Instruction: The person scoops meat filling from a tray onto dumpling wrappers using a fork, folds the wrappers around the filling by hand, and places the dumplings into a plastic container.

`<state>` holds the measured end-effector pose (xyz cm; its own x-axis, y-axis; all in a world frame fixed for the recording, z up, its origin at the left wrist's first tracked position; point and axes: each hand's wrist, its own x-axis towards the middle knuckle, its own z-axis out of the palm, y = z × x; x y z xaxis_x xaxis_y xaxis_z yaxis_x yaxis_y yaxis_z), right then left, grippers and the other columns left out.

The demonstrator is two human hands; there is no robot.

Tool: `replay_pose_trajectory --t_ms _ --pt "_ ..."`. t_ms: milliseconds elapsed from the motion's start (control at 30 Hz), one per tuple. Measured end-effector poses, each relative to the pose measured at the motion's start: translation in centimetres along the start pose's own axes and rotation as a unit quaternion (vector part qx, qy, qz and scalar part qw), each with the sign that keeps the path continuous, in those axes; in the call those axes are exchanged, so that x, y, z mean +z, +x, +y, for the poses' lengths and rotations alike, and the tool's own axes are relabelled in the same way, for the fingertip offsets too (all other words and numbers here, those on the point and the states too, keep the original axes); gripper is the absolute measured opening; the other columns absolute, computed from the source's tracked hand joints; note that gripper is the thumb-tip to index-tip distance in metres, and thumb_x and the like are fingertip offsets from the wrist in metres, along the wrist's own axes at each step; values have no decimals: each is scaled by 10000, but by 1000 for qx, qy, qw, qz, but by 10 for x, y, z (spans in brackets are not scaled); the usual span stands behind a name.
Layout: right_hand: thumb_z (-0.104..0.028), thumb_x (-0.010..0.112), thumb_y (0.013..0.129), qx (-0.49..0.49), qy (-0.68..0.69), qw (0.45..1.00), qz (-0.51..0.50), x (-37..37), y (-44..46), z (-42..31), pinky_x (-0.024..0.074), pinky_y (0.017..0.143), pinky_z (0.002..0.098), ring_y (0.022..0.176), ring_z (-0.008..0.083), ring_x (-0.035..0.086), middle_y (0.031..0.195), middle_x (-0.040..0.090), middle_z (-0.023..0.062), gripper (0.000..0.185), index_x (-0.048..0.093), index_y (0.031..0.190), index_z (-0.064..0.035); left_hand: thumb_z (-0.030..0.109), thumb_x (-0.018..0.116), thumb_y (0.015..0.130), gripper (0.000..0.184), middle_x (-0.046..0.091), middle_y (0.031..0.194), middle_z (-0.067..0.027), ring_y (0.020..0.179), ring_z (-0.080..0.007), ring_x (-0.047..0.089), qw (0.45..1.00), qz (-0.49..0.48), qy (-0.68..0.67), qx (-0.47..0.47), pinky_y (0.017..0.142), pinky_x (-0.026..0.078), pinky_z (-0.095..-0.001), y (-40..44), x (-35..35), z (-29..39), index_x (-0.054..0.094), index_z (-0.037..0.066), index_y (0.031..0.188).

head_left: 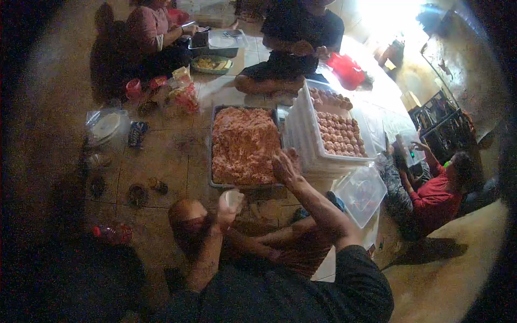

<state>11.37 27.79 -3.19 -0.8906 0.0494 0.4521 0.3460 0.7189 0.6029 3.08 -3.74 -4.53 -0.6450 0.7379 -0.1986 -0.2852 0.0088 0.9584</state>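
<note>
A grey tray (210, 177) full of reddish minced mixture (245, 142) lies on the tiled floor ahead of me. My right hand (287, 166) is at the tray's right edge, its fingers bent over the mixture; what they hold, if anything, is too small to tell. Below the tray's front edge, my left hand (227, 211) is closed round a small white round object (234, 199). Right of the tray stands a stack of clear plastic boxes (304, 134), the top one holding rows of round balls (340, 131).
A clear lid or box (362, 195) lies right of my knee. People sit at the back left, back centre and right. Bags (184, 91), a green-rimmed dish (211, 65), a bottle (114, 233) and small jars (138, 195) stand left and back. A dark rack (441, 121) is far right.
</note>
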Motion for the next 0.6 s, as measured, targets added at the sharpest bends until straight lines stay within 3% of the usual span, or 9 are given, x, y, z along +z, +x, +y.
replay_pose_trajectory --t_ms 100,167,267,300,333,433,467,567,600 --pt "-283 609 932 -159 -423 854 260 15 -21 5 336 1046 541 1307 359 480 1422 517 192 503 531 1390 -91 325 517 983 427 636 1045 -123 859 -237 612 1000 12 -2 -10 780 532 -403 9 -4 -46 536 89 1338" --pt "-263 629 900 -69 -158 974 146 -11 -18 14 343 1030 538 1233 359 524 1309 571 185 417 586 1272 -80 347 513 979 447 631 1058 -133 873 -247 611 1000 19 -7 -21 790 532 -410 16 -3 -59 534 81 1337" --pt "-239 654 861 50 196 979 -18 -52 3 21 353 1010 536 1142 360 578 1168 637 177 315 656 1125 -67 380 507 973 479 625 1079 -149 895 -263 610 999 32 -11 -30 805 531 -421 23 -1 -75 530 69 1336" --pt "-234 659 853 76 264 960 -49 -62 16 22 354 1006 535 1124 360 589 1140 650 175 296 669 1096 -64 391 505 971 491 623 1085 -154 903 -268 610 999 36 -13 -33 809 531 -424 24 -2 -78 529 64 1336" --pt "-248 668 851 92 266 940 -194 -68 40 22 353 1003 544 1104 359 591 1112 649 172 261 672 1036 -64 402 503 968 502 620 1092 -159 910 -273 610 999 39 -16 -33 814 530 -428 25 -1 -82 528 60 1335" --pt "-304 680 856 28 256 959 -118 30 -10 -8 360 972 547 1104 364 589 1126 652 164 287 681 1030 -77 436 496 962 538 614 1112 -175 932 -289 609 998 47 -23 -35 829 530 -439 30 1 -89 525 48 1334" --pt "-320 629 898 132 506 824 -218 20 -11 -1 246 1104 515 1216 319 538 1282 592 121 375 603 1222 -132 447 494 960 550 611 1119 -180 939 -294 609 998 50 -28 -37 834 529 -443 32 1 -91 524 44 1333" --pt "-294 586 925 13 799 601 21 -13 8 19 181 1216 490 1296 294 517 1405 555 101 461 553 1379 -219 480 488 954 588 605 1139 -196 961 -310 608 997 57 -33 -42 848 529 -453 36 0 -96 520 32 1332" --pt "-353 619 908 35 629 763 -147 -53 36 35 226 1147 562 1211 332 561 1276 604 134 432 591 1281 -138 491 486 951 601 603 1146 -201 969 -315 608 997 59 -35 -41 853 528 -457 37 -2 -98 519 28 1332"
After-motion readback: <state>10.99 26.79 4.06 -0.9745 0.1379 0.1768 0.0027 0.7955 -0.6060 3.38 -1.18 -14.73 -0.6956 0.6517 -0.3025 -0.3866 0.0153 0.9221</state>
